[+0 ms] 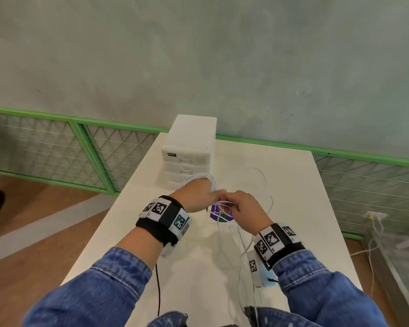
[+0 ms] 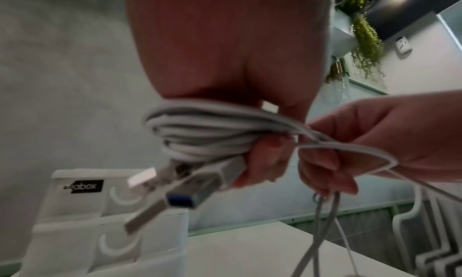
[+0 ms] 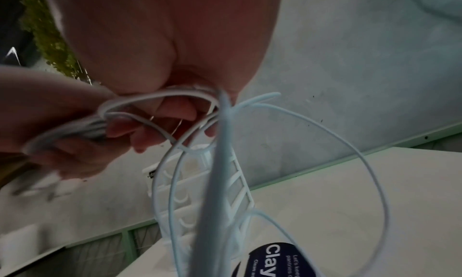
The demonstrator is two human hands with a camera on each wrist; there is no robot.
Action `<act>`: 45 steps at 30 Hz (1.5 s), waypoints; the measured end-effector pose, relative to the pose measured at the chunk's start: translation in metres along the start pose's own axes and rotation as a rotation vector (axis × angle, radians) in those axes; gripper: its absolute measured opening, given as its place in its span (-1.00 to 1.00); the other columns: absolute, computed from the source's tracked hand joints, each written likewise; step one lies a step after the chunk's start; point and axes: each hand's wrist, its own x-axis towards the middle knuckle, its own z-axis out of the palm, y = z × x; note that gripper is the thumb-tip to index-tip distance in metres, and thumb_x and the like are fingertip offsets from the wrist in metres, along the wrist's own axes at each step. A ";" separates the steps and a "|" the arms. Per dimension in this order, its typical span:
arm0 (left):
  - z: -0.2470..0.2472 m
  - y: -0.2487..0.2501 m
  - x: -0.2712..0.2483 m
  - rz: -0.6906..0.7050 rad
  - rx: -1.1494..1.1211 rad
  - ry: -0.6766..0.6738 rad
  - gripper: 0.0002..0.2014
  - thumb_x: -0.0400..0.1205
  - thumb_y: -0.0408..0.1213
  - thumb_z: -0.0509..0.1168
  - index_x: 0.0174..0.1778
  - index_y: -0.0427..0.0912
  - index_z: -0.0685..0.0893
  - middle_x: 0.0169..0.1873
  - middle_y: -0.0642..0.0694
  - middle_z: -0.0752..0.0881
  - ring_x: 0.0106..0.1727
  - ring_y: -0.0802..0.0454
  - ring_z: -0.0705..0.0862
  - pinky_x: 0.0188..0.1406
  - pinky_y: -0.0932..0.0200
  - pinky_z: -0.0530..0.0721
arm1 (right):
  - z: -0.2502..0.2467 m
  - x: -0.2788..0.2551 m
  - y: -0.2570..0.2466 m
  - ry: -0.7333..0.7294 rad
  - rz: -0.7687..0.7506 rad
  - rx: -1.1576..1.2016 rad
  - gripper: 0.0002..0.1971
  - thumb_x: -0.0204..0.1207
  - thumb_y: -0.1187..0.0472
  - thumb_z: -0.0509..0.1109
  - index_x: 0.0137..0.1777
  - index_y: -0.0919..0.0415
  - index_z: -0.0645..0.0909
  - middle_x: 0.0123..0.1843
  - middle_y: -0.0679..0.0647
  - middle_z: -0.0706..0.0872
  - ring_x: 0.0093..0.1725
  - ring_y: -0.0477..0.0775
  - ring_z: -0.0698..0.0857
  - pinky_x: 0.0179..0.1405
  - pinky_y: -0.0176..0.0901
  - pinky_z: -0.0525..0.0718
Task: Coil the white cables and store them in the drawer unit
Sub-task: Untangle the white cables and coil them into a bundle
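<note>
My left hand point(image 1: 200, 195) grips a coil of white cables point(image 2: 205, 131) above the table, fingers curled round it; USB plugs point(image 2: 185, 196) stick out below the coil. My right hand point(image 1: 240, 206) meets it from the right and pinches loose white cable strands point(image 3: 160, 99) running out of the coil. The uncoiled cable point(image 1: 253, 182) loops over the white table point(image 1: 316, 208) and hangs toward me. The white drawer unit point(image 1: 189, 152) stands at the table's far left, just beyond my left hand, its drawers closed.
A round purple sticker point(image 1: 219, 214) lies on the table under my hands. Green mesh fencing point(image 1: 57, 152) runs behind the table along a grey wall. Wooden floor shows to the left, and cables plug into a floor socket point(image 1: 376, 215) on the right.
</note>
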 end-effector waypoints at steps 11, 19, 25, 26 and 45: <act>-0.012 -0.035 -0.004 -0.029 -0.018 0.238 -0.54 0.50 0.03 0.42 -0.46 -0.14 0.33 -0.40 -0.05 0.44 -0.27 -0.05 0.48 -0.20 0.12 0.40 | -0.004 -0.015 0.063 0.027 0.212 -0.026 -0.69 0.51 0.31 0.33 0.18 -0.01 0.68 0.16 0.03 0.78 0.18 0.12 0.69 0.26 0.00 0.55; -0.018 -0.029 -0.009 -0.129 -0.115 0.578 -0.46 0.53 -0.03 0.40 -0.53 -0.09 0.18 -0.55 -0.02 0.27 -0.52 0.05 0.27 -0.47 0.12 0.28 | -0.003 -0.016 0.067 0.065 0.211 0.007 -0.40 0.35 0.06 0.49 0.37 -0.35 0.40 0.42 0.07 0.53 0.45 0.07 0.45 0.49 0.28 0.32; -0.021 -0.028 -0.016 -0.203 -0.249 0.782 -0.48 0.52 -0.19 0.41 -0.56 -0.07 0.18 -0.60 0.00 0.27 -0.55 0.08 0.27 -0.46 0.19 0.28 | -0.017 -0.020 0.053 -0.106 0.353 -0.118 -0.36 0.19 -0.41 0.42 0.31 -0.36 0.45 0.71 0.04 -0.15 0.67 -0.01 -0.25 0.61 0.21 -0.33; -0.024 -0.030 -0.019 -0.214 -0.267 0.829 -0.48 0.53 -0.22 0.41 -0.57 -0.07 0.18 -0.60 0.01 0.27 -0.56 0.10 0.28 -0.50 0.21 0.26 | -0.019 -0.021 0.054 -0.110 0.386 -0.145 -0.40 0.19 -0.48 0.34 0.25 -0.35 0.51 0.71 0.03 -0.14 0.67 -0.01 -0.25 0.61 0.23 -0.34; -0.043 -0.062 -0.050 -0.410 -0.250 1.080 -0.50 0.55 -0.23 0.36 -0.57 -0.12 0.19 -0.62 -0.04 0.26 -0.58 0.05 0.23 -0.58 0.17 0.19 | -0.019 -0.036 0.057 -0.045 0.376 -0.023 -0.51 0.19 -0.27 0.53 0.09 -0.27 0.48 0.26 -0.14 0.46 0.20 -0.05 0.45 0.53 0.16 0.23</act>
